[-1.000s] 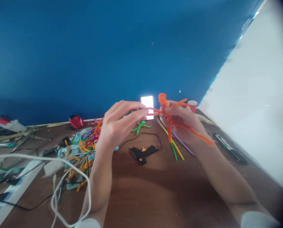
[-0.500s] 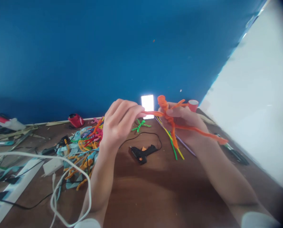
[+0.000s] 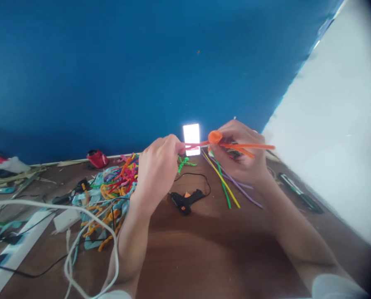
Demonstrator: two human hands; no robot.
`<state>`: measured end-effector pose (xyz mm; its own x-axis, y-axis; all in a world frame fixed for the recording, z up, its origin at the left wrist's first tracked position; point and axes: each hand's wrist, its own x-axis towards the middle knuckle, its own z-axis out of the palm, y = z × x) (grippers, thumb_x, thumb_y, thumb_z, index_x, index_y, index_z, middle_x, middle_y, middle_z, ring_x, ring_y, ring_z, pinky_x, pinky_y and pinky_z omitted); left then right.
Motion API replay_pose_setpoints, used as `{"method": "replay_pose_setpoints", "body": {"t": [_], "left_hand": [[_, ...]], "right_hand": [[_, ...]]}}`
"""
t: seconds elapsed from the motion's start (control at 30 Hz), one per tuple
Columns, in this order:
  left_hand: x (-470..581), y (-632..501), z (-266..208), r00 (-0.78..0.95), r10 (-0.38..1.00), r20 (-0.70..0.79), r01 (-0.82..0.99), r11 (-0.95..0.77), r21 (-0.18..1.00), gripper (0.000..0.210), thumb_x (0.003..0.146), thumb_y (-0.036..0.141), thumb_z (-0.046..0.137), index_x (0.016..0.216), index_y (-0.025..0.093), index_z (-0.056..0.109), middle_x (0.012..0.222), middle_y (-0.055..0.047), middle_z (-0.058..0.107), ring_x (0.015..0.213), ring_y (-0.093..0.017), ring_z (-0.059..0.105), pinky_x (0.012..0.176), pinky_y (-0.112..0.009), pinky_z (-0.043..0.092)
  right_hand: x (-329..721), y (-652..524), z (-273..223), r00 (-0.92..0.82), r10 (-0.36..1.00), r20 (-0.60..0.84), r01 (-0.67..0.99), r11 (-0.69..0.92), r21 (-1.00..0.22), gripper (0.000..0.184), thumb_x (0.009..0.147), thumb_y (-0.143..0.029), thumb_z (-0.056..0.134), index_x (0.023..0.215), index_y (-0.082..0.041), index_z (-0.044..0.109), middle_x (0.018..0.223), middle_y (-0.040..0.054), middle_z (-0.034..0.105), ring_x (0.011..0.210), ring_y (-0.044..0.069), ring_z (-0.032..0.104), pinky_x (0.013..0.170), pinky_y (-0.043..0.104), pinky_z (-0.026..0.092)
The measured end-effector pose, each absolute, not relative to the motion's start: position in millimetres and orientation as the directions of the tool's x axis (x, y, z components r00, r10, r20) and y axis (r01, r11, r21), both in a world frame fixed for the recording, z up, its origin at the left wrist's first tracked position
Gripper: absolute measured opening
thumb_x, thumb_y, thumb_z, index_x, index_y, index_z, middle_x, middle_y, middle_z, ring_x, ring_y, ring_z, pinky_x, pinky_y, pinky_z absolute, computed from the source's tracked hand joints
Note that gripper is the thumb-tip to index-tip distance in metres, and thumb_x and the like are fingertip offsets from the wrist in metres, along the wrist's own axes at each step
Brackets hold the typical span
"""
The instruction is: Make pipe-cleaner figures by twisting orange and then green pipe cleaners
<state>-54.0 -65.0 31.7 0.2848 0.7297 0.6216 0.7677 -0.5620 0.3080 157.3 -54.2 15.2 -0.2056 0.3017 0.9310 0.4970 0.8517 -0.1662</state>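
Observation:
An orange pipe-cleaner figure [image 3: 215, 137] is held up in front of me, its coiled round head turned toward the camera. My right hand [image 3: 243, 155] pinches it just below and beside the head, and loose orange strands stick out to the right past the fingers. My left hand [image 3: 160, 166] grips the end of a strand that stretches left from the figure. Much of the figure's body is hidden behind its head and my right fingers. Behind and below lie a small green pipe-cleaner figure [image 3: 183, 163] and a black glue gun [image 3: 185, 202].
A lit phone [image 3: 191, 136] leans upright at the blue wall. Yellow [image 3: 227, 184], green and purple pipe cleaners lie beneath my right hand. At left are a colourful pipe-cleaner heap [image 3: 111, 195], a red pouch-like item [image 3: 97, 158], a white cable [image 3: 89, 214] and a power strip [image 3: 20, 245].
The orange figure has tipped from upright so its head faces me. My right hand has turned and risen around it; my left hand still holds the strand, slightly lower.

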Motion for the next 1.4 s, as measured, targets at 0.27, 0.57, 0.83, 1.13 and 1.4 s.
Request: {"method": "replay_pose_setpoints", "body": {"t": [0.27, 0.57, 0.83, 1.13, 1.4], "left_hand": [[-61, -54, 37, 0.581, 0.790, 0.196, 0.195, -0.368, 0.909, 0.044, 0.099, 0.043, 0.048, 0.063, 0.018, 0.046, 0.064, 0.001, 0.054, 0.065, -0.011, 0.056, 0.064, -0.024, 0.042], [-46, -53, 30, 0.414, 0.658, 0.629, 0.397, -0.752, 0.526, 0.013, 0.098, 0.027, 0.054, 0.101, 0.019, 0.064, 0.097, -0.004, 0.068, 0.088, -0.015, 0.062, 0.075, -0.027, 0.048], [-37, -50, 24, 0.277, 0.518, 0.810, 0.359, -0.837, 0.412, 0.012, 0.091, 0.012, 0.058, 0.099, 0.019, 0.064, 0.095, -0.003, 0.068, 0.086, -0.013, 0.064, 0.074, -0.025, 0.052], [-44, -43, 17, 0.445, 0.396, 0.804, 0.466, -0.868, 0.170, 0.011, 0.095, 0.014, 0.056, 0.100, 0.020, 0.064, 0.094, -0.003, 0.071, 0.085, -0.013, 0.065, 0.072, -0.025, 0.049], [-40, -40, 9, 0.433, 0.357, 0.828, 0.628, -0.778, 0.008, 0.016, 0.094, 0.015, 0.052, 0.086, 0.020, 0.065, 0.078, -0.003, 0.070, 0.071, -0.014, 0.060, 0.066, -0.029, 0.041]], "right_hand": [[169, -40, 5, -0.299, 0.001, 0.954, 0.593, 0.783, 0.185, 0.029, 0.083, -0.013, 0.067, 0.108, -0.026, 0.060, 0.098, 0.0044, 0.072, 0.086, 0.023, 0.068, 0.076, 0.041, 0.054], [151, -51, 3, 0.056, 0.548, 0.835, 0.313, 0.784, -0.536, 0.008, 0.088, -0.026, 0.070, 0.094, -0.026, 0.064, 0.081, -0.0002, 0.063, 0.065, 0.014, 0.060, 0.053, 0.028, 0.048], [145, -60, 5, 0.002, 0.579, 0.816, 0.330, 0.769, -0.547, 0.008, 0.087, -0.022, 0.069, 0.092, -0.027, 0.064, 0.076, -0.0012, 0.063, 0.065, 0.014, 0.060, 0.052, 0.028, 0.047], [144, -62, 7, -0.014, 0.651, 0.759, 0.241, 0.739, -0.629, 0.004, 0.088, -0.021, 0.067, 0.088, -0.024, 0.065, 0.080, -0.0005, 0.062, 0.067, 0.013, 0.058, 0.054, 0.027, 0.045], [143, -60, 6, -0.100, 0.646, 0.757, 0.308, 0.743, -0.594, 0.006, 0.087, -0.020, 0.068, 0.090, -0.023, 0.064, 0.081, -0.0003, 0.064, 0.067, 0.014, 0.060, 0.056, 0.028, 0.047]]}}
